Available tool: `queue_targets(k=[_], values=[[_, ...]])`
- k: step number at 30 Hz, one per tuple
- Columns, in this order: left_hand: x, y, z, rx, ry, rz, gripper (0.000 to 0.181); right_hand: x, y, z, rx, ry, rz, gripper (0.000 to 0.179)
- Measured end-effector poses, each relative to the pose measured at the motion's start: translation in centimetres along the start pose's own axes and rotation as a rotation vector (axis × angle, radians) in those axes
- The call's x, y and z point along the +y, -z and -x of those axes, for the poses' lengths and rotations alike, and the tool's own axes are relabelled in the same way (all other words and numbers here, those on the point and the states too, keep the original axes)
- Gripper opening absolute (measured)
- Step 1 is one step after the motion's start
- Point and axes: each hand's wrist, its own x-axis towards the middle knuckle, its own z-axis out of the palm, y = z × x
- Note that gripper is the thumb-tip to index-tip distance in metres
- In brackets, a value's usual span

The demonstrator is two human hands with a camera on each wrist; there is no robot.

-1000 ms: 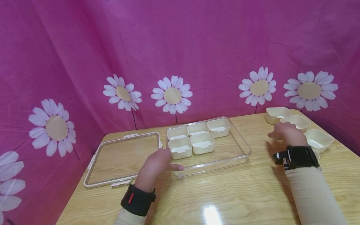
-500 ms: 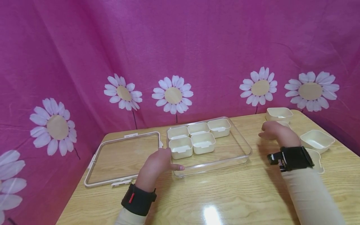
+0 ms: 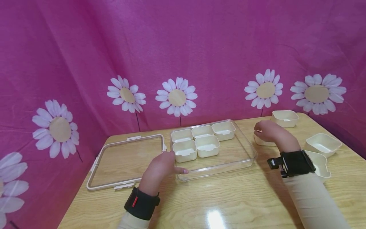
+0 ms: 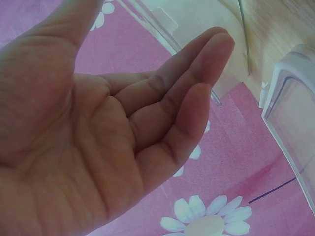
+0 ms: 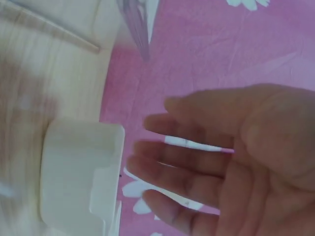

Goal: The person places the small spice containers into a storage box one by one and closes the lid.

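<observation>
Curtain (image 3: 211, 47), magenta with white daisies, behind and to left of wood-grain table (image 3: 243, 200). Flat at left of table: pale-rimmed clear lid (image 3: 128, 162), clips along its edges. Just right of lid: clear rectangular tray (image 3: 217, 168), set slightly askew. Inside tray, toward its left: five cream cups (image 3: 207, 147), all upright, three along back, two in front, packed side by side.

Towards right end of table: back cup (image 3: 285, 119), side cup (image 3: 323, 143) and near cup (image 3: 319, 163), all cream; near cup partly covered by black wrist strap (image 3: 297, 163). In the way: clear right wall of tray, standing between the five cups and loose cup (image 3: 263, 142).

Left hand (image 3: 160, 165) at front left corner of tray, thumb across near wall; per left wrist view, fingers loosely extended, slightly bent, nothing gripped. Contact with tray: cannot tell.

Loose cup: just right of tray, below right hand (image 3: 271, 132), rear part hidden by it in head view. Right fingers, per right wrist view: relaxed, nearly straight, slightly spread, thumb near forefinger, nothing between. Cup there just beyond fingertips, narrow strip of curtain showing between. Contact in head view: hidden, cannot tell.
</observation>
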Motion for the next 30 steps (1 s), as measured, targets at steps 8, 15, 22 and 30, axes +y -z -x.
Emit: queue_targets(k=[8, 15, 22, 30], values=[[0.2, 0.1, 0.2, -0.002, 0.008, 0.016, 0.080, 1.1, 0.9, 1.2, -0.101, -0.242, 0.001, 0.029], [0.1, 0.1, 0.1, -0.006, 0.009, 0.022, 0.080, 1.6, 1.5, 2.4, -0.202, -0.416, -0.087, 0.020], [0.0, 0.1, 0.2, -0.011, 0.012, 0.035, 0.081, 1.8, 1.3, 2.0, -0.187, -0.434, -0.118, 0.021], [0.1, 0.1, 0.2, -0.008, 0.011, 0.032, 0.082, 1.9, 0.9, 1.7, -0.151, -0.399, -0.107, 0.025]])
